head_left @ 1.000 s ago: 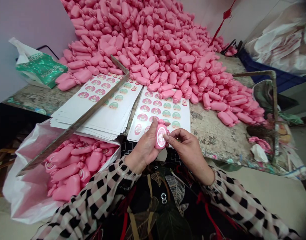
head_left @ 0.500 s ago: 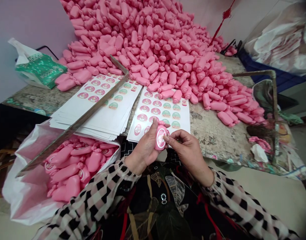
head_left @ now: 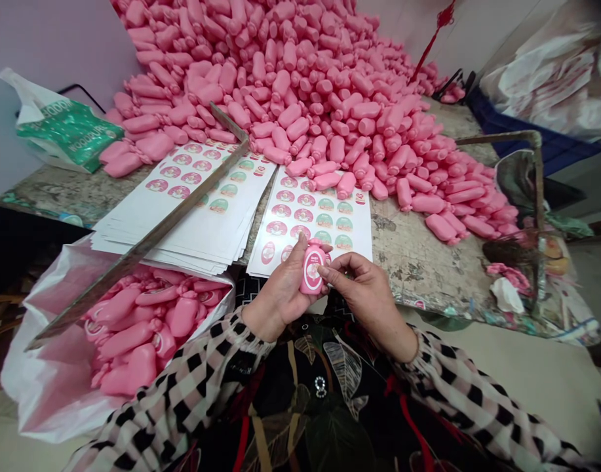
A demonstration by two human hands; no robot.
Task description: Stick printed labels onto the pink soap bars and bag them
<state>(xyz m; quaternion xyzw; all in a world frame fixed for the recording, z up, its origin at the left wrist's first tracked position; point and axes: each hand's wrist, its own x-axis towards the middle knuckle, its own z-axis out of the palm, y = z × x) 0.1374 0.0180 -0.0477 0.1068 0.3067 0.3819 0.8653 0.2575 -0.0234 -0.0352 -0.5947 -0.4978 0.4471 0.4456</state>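
Bottle (head_left: 309, 288), oval label (head_left: 312, 265) already on, sits above the lap in the left hand (head_left: 283, 288), thumb raised alongside; the right hand (head_left: 369, 295), fingers curled, thumbs the label, any pinch unclear. Beside, the sack (head_left: 37, 393) holds some labelled bottles (head_left: 167, 339); beyond, partly blank sticker sheets (head_left: 364, 229) precede a heap (head_left: 300, 72) apparently bare.

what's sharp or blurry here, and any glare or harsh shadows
Head view, centre: the pink-and-white oval label on the pink plastic bottle reads "BABY", but its finer print blurs; head view, right edge: the crumpled white plastic bag looks soft; head view overall: diffuse light, no harsh shadows or strong glare.
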